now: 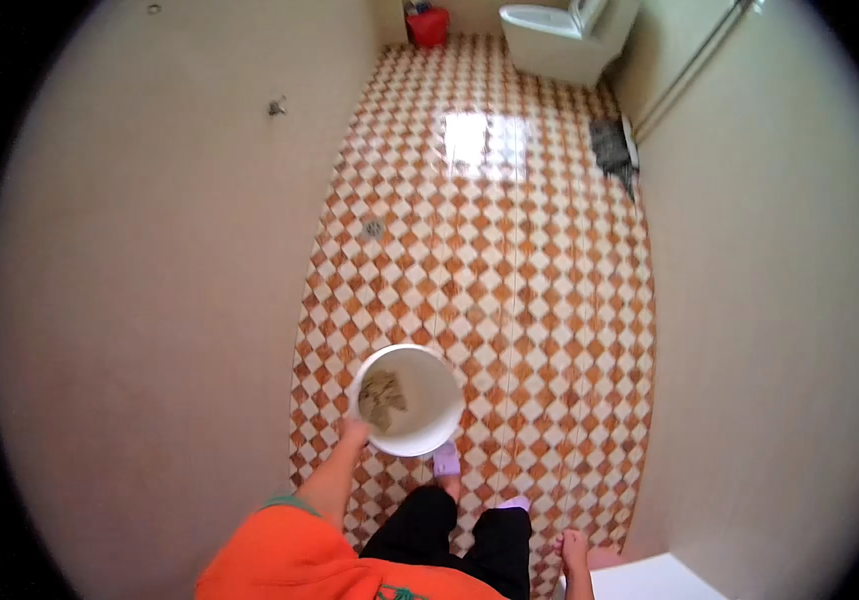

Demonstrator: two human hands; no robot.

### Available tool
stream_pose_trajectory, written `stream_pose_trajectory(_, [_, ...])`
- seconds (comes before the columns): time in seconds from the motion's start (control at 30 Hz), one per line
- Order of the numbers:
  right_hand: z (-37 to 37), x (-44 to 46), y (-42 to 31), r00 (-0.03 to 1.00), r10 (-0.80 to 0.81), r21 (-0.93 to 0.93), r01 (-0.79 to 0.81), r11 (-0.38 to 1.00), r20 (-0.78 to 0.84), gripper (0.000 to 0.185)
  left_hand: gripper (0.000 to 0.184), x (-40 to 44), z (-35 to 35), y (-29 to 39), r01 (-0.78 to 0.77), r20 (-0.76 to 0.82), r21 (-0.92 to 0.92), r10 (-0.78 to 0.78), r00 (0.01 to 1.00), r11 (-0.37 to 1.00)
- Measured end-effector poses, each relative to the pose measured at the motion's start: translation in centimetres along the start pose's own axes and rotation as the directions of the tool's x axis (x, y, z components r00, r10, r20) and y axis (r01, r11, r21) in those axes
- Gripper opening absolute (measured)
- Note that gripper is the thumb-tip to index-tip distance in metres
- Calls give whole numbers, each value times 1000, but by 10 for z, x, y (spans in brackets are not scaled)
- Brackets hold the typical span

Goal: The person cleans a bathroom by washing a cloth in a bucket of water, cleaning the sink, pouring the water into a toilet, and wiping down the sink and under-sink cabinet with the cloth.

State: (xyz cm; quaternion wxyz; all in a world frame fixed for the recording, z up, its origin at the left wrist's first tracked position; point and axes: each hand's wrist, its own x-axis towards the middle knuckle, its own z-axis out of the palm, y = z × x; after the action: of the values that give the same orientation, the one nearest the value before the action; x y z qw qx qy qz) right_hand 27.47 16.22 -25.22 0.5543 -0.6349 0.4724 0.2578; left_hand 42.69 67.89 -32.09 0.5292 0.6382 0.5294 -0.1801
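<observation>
A white round bucket [436, 395] is in front of my legs, its open top facing up. Inside it, toward the left side, lies a crumpled brownish cloth [382, 397]. My left hand [356, 431] grips the bucket's rim at the lower left, and its fingers are partly hidden. At the lower right, my right hand [573, 546] hangs beside my leg with its fingers curled; whether anything small is inside it cannot be made out.
A checkered tile floor [549, 300] with a drain [373, 229] runs between two walls. A toilet [549, 45] and a red bucket [428, 27] stand at the far end. A dark cloth [609, 150] lies by the right wall, a white surface [654, 580] at lower right.
</observation>
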Motion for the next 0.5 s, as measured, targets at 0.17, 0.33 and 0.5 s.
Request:
stream_pose_trajectory(0.17, [15,18,-61,999,-13,-290,27,957,50,21,39,6,-87,26,54,-179,-426,-143,973,903])
stream_pose_trajectory(0.33, [17,83,-106,979,201,-549,-181,816,-24,21,24,15,-131,37,138,-252,-464,-280,926,875])
stream_pose_trajectory(0.5, [59,143,-254,964,58,-962,252,102,258,23,26,26,-148,46,129,-246,-497,-282,927,858])
